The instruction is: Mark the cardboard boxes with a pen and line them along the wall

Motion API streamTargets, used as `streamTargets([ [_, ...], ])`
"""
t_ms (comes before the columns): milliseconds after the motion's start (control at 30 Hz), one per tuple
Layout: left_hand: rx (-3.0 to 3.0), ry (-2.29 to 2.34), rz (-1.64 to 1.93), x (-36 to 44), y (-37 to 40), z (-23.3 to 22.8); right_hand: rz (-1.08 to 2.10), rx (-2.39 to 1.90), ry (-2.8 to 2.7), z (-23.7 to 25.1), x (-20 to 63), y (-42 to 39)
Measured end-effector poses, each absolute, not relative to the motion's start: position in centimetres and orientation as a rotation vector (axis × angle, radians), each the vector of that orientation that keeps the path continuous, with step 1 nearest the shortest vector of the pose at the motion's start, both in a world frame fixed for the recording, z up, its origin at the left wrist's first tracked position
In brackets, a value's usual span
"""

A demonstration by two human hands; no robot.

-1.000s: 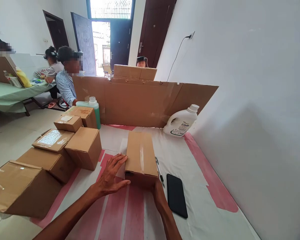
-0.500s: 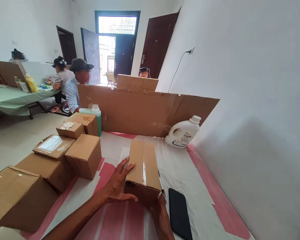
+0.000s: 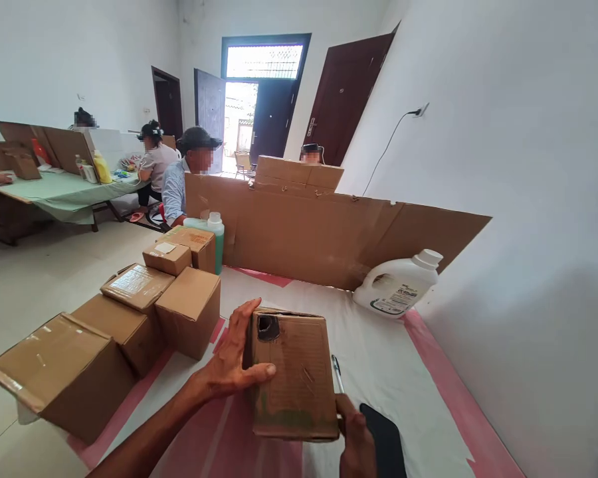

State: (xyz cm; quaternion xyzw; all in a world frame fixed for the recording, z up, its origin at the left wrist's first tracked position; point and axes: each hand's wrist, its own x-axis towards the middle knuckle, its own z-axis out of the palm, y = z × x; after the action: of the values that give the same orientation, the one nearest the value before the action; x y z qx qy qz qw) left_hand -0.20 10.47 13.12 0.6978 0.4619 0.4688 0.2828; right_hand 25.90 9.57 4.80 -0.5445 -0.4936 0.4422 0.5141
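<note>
- The brown cardboard box [image 3: 294,375] stands tipped up on the near middle of the white-and-pink table cover [image 3: 408,372], its broad scuffed face turned toward the camera and a dark torn hole near its top left corner.
- The left hand [image 3: 232,368] clasps the box's left edge, fingers spread along the side and thumb pressed flat on the front face.
- The right hand [image 3: 356,441] grips the lower right corner from below, closed on it; its fingers are mostly hidden.
- The box's long axis runs from near to far, between the two hands; the left hand sits higher and holds more of it.
- Just right lie a pen [image 3: 337,373] and a black phone [image 3: 386,445].
- Stacked cardboard boxes [image 3: 187,309] sit to the left, well apart.
</note>
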Motion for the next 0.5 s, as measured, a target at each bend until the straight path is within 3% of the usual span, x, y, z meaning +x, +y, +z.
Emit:
streamTargets([
  [267,1.745,1.107,1.256,0.7,9.4,13.3,1.548,-0.918,-0.893,12.8,21.3,12.1],
  [500,1.481,1.132,1.15,2.3,6.2,15.6,1.573,-0.874,-0.66,13.0,20.1,7.1],
])
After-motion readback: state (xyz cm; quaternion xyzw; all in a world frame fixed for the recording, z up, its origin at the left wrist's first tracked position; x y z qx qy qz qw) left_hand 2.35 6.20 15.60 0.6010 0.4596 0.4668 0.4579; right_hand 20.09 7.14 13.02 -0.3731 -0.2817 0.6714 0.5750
